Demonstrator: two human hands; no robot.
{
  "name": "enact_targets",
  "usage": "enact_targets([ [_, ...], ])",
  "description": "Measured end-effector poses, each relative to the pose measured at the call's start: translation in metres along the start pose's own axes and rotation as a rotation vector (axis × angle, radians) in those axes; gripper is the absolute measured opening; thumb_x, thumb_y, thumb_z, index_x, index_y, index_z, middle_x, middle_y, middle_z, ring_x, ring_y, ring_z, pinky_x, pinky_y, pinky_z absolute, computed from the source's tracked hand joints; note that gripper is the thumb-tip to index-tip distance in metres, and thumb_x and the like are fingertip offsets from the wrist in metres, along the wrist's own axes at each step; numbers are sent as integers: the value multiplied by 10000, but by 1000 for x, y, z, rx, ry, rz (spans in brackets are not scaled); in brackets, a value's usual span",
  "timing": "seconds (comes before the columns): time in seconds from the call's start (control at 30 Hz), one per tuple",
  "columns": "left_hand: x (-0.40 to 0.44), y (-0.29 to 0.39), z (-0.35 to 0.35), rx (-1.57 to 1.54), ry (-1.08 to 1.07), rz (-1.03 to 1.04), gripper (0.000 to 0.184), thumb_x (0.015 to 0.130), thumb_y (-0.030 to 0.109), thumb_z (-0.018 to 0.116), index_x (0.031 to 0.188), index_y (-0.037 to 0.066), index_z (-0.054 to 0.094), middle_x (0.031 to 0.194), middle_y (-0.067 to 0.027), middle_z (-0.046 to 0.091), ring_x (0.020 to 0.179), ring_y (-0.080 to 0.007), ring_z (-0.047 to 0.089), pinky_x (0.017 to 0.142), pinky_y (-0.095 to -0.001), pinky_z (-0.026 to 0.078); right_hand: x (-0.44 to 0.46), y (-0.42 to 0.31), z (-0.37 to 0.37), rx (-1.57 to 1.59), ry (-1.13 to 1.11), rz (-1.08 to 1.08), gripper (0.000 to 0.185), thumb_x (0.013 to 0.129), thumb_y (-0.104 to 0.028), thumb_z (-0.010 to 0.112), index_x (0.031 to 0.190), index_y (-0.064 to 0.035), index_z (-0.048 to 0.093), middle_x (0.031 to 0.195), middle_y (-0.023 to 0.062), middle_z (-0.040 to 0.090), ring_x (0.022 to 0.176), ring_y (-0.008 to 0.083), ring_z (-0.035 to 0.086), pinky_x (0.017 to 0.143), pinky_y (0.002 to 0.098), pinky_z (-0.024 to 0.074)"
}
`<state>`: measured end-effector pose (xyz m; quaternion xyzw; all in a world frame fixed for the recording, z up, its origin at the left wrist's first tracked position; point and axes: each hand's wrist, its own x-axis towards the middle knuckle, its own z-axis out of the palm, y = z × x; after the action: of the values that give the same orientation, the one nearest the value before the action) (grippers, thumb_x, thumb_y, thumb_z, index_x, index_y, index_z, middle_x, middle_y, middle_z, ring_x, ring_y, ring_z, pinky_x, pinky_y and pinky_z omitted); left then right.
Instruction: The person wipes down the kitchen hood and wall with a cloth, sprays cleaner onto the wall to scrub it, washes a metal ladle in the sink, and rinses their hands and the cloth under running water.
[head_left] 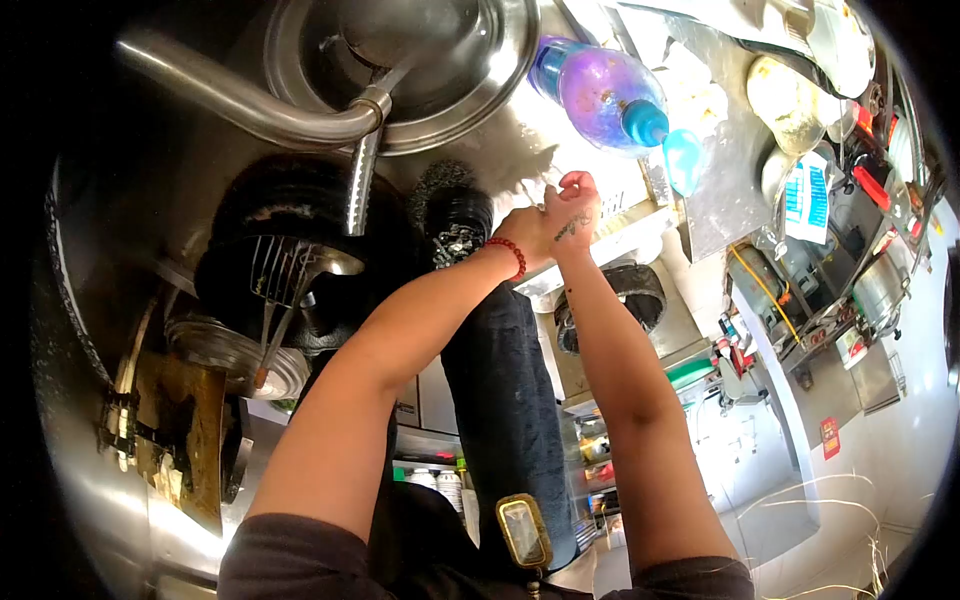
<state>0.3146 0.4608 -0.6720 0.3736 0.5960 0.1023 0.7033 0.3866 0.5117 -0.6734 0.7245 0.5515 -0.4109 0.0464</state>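
My left hand (525, 232), with a red bead bracelet (508, 256) at its wrist, meets my right hand (573, 215) over the edge of a steel counter. The two hands press together. The right fingers are curled, and a dark mark shows on the back of that hand. Left fingertips are mostly hidden between the hands. Whatever they hold, if anything, cannot be made out. Just beyond lies a purple-and-blue plastic bottle (605, 95) with a blue cap, its tip apart from my fingers. A black scrubber-like clump (458, 225) is left of my left hand.
A metal faucet (250, 105) reaches over a steel basin (510, 60) at the upper left. A slotted spatula (283, 270) and a ladle (330, 262) rest in a black pan (225, 285). Jars, a blue-labelled packet (806, 198) and utensils crowd the right side.
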Motion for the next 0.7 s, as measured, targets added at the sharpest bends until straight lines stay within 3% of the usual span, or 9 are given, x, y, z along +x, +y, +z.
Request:
enact_targets([
  [0.17, -1, -6, 6, -34, 25, 4, 382, 811, 346, 545, 962, 7, 633, 894, -227, 654, 880, -350, 636, 792, -394, 495, 2, -6, 4, -121, 84, -11, 138, 754, 4, 609, 821, -59, 506, 570, 78, 530, 532, 191, 539, 561, 330, 448],
  [0.23, 0, -9, 8, -32, 47, 53, 488, 826, 333, 535, 1161, -15, 470, 904, -249, 640, 884, -379, 620, 773, -423, 492, 7, -1, 9, -107, 82, 13, 109, 774, -3, 579, 833, -58, 506, 595, 128, 558, 569, 260, 578, 590, 356, 468],
  [0.47, -4, -19, 26, -183, 77, 42, 560, 844, 308, 534, 1240, -41, 347, 1047, -299, 585, 946, -407, 593, 782, -428, 486, 13, 17, 17, -322, 97, -83, 77, 811, -73, 569, 853, -49, 510, 635, 116, 580, 578, 265, 570, 635, 372, 472],
  [0.57, -3, -30, 43, -146, 53, 3, 680, 820, 238, 602, 1303, -62, 229, 1039, -298, 584, 940, -390, 605, 803, -402, 485, 6, 15, 8, -339, 63, -77, 190, 820, -171, 615, 917, -51, 503, 753, 157, 591, 693, 277, 587, 700, 374, 472],
  [0.63, -19, -16, 33, -414, 19, -35, 715, 781, 165, 661, 1295, -74, 225, 1018, -258, 594, 911, -339, 616, 810, -379, 479, -18, 2, -10, -186, 172, 4, 393, 800, -318, 674, 1027, -56, 489, 905, 193, 576, 847, 279, 577, 760, 382, 463],
  [0.67, -28, -15, 40, -542, 70, 9, 609, 759, 121, 659, 1233, -61, 322, 996, -186, 598, 882, -284, 603, 796, -354, 478, -25, 12, -17, 67, 103, 122, 606, 757, -441, 715, 1127, -32, 465, 1020, 205, 542, 962, 277, 540, 805, 382, 454],
  [0.7, -28, -17, 45, -819, 59, 16, 472, 752, 83, 619, 1159, -34, 410, 912, -94, 583, 789, -195, 578, 680, -296, 470, -32, 21, -24, 241, 32, 219, 681, 739, -453, 734, 1162, 7, 465, 1043, 175, 551, 966, 253, 542, 822, 371, 460],
])
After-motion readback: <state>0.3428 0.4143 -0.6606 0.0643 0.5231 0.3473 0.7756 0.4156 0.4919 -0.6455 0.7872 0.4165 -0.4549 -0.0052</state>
